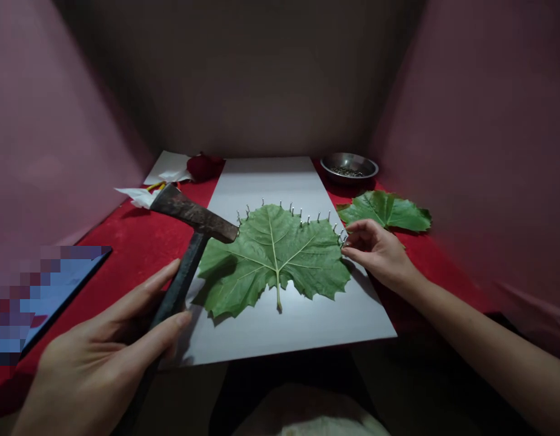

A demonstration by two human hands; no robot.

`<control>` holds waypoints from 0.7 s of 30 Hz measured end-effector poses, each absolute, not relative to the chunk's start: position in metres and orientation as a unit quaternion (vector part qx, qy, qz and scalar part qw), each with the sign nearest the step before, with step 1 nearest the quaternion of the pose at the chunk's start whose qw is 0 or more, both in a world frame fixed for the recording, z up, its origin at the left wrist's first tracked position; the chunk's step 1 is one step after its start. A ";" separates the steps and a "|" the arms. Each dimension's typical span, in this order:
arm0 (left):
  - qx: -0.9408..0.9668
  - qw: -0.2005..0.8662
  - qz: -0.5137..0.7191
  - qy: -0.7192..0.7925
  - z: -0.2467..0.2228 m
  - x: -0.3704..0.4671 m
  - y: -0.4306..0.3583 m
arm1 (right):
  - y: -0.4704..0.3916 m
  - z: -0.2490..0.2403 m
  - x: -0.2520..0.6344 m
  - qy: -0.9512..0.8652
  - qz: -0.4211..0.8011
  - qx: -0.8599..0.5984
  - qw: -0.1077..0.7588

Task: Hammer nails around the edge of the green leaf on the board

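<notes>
My left hand point(111, 345) is wrapped round the handle of a hammer point(189, 266), its dark metal head raised over the left side of a large green leaf point(302, 260). The leaf lies on a white board point(270, 339), stem toward me. Several nails point(300, 213) stand upright along the leaf's far and right edges. At the right edge, my right hand point(375, 251) pinches with thumb and forefinger beside the last nails. It seems to hold a nail there, mostly hidden by the fingertips.
A metal bowl point(349, 168) of nails stands at the back right, with a second leaf point(386, 210) in front of it. White paper point(166, 166) and a dark red object point(202, 166) lie at the back left. A tablet point(57, 297) rests at left on the red cloth point(138, 242). Walls flank both sides.
</notes>
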State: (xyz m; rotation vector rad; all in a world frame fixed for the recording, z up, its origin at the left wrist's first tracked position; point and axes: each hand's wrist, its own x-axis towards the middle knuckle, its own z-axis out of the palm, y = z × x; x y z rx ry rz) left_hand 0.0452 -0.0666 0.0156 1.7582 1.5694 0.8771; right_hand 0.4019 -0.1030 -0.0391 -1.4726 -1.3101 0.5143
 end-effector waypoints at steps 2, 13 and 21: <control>0.622 0.335 0.316 0.633 0.014 0.045 -0.066 | -0.105 -0.040 0.397 -0.551 0.170 -0.630 0.520; 0.573 0.561 0.335 0.495 0.016 0.102 -0.090 | -0.109 -0.047 0.385 -0.611 -0.030 -0.651 0.450; 0.601 0.585 0.298 0.455 0.003 0.119 -0.095 | -0.107 -0.048 0.388 -0.625 -0.032 -0.643 0.441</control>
